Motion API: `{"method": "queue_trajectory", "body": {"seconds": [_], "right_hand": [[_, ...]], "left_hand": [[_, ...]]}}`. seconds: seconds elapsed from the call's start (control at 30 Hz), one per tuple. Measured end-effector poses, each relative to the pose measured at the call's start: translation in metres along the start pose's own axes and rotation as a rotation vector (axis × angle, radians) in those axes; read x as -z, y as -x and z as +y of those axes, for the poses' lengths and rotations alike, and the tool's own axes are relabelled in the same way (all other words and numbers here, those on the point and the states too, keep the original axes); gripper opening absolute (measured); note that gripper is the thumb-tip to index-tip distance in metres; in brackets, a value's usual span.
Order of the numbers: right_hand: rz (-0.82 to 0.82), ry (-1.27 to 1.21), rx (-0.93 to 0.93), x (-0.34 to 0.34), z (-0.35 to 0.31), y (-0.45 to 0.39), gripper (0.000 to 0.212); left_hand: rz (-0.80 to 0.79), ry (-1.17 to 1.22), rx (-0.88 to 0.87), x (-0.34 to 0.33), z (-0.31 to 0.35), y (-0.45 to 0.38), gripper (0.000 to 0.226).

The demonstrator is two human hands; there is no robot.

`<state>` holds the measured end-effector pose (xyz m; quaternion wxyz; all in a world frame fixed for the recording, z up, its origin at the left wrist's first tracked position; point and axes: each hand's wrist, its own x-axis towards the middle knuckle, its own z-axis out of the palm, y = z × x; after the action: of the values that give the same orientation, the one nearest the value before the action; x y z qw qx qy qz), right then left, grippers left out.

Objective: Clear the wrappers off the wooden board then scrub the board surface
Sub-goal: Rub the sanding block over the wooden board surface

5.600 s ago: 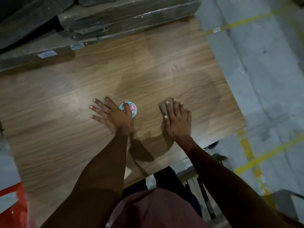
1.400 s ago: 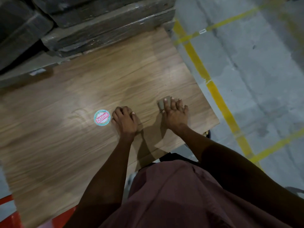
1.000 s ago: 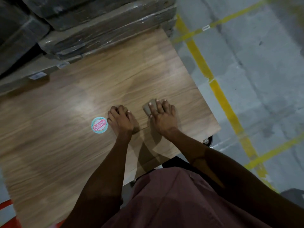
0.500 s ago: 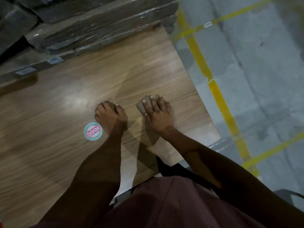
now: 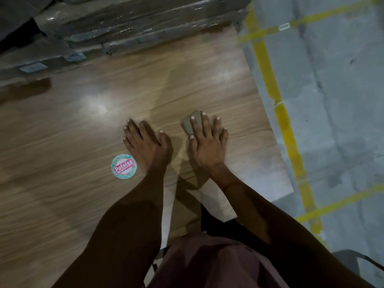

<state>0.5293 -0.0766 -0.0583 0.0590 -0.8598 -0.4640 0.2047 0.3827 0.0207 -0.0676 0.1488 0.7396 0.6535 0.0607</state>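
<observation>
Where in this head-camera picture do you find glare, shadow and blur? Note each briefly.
Head view: a soft white glare patch lies on the wooden board, up and left of the left hand; the arms cast dark shadows on the board between the wrists; the round sticker reads sharp, while the wrapped stacks at the top are dim and smeared; the right hand presses a grey pad.

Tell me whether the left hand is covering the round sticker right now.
No: the left hand lies flat on the board, with the round sticker uncovered beside the wrist.
</observation>
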Motion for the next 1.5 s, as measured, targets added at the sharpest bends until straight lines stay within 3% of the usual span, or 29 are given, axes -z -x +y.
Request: {"method": "queue_trajectory", "body": {"seconds": [0.2, 0.4, 0.6, 0.83, 1.03, 1.1, 1.2, 1.27, 1.5], "right_hand": [[0.122, -0.125, -0.310, -0.004, -0.022, -0.023, 0.063], [0.068, -0.034, -0.010, -0.003, -0.026, -0.037, 0.060], [0.195, -0.142, -0.385, 0.003, -0.026, -0.058, 0.061], [0.085, -0.038, -0.035, 0.005, -0.034, -0.073, 0.061], [0.254, -0.133, -0.369, 0.011, -0.043, -0.106, 0.061], [0.232, -0.144, -0.339, 0.010, -0.057, -0.111, 0.063], [0.145, -0.079, -0.105, 0.007, -0.065, -0.116, 0.063], [0.141, -0.056, -0.059, 0.006, -0.062, -0.123, 0.063], [0.266, -0.154, -0.344, 0.014, -0.072, -0.157, 0.064]], "left_hand": [[0.015, -0.056, 0.015, -0.002, 0.000, -0.002, 0.066], [0.020, -0.098, 0.009, -0.001, 0.001, -0.002, 0.065], [0.024, -0.082, 0.021, -0.002, 0.000, -0.003, 0.064], [0.015, -0.079, 0.028, -0.001, 0.004, -0.001, 0.066], [0.027, -0.078, 0.038, -0.002, 0.002, -0.002, 0.065], [0.023, -0.066, 0.035, -0.002, 0.002, -0.002, 0.066], [0.020, -0.062, 0.036, -0.001, 0.002, -0.003, 0.067], [0.032, -0.061, 0.034, -0.001, 0.002, -0.003, 0.067], [0.044, -0.069, 0.041, -0.002, 0.003, -0.005, 0.064]]}}
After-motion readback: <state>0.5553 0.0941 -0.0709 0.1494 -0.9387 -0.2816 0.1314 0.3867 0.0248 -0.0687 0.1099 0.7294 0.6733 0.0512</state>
